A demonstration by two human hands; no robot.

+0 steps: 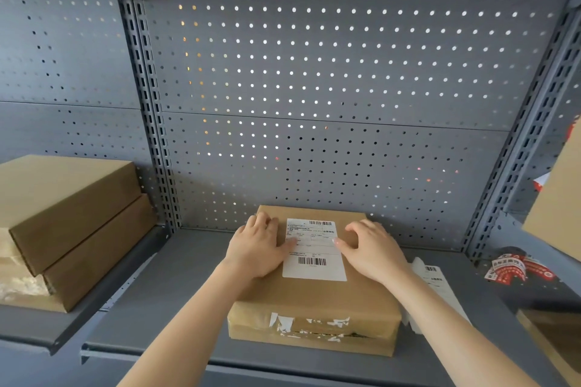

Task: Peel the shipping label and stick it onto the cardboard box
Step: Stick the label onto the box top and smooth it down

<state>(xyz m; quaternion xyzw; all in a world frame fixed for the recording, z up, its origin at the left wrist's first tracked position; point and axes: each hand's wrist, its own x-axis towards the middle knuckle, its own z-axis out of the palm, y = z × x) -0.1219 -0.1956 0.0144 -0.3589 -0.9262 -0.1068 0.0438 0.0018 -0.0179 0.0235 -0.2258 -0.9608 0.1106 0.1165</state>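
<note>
Both hands flat, fingers spread: left hand [256, 247] and right hand [372, 248] press the white barcoded shipping label's [314, 256] side edges onto the brown cardboard box [314, 302]; bare grey metal shelf [176, 286] lies alongside.

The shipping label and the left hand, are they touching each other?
Touching. In the head view the left hand lies flat on the cardboard box and its thumb tip rests on the shipping label edge.

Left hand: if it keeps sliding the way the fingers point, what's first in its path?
Probably nothing on the cardboard box: the left hand points up and away, so past the far edge it likely meets the pegboard back panel. Depth unclear.
</note>
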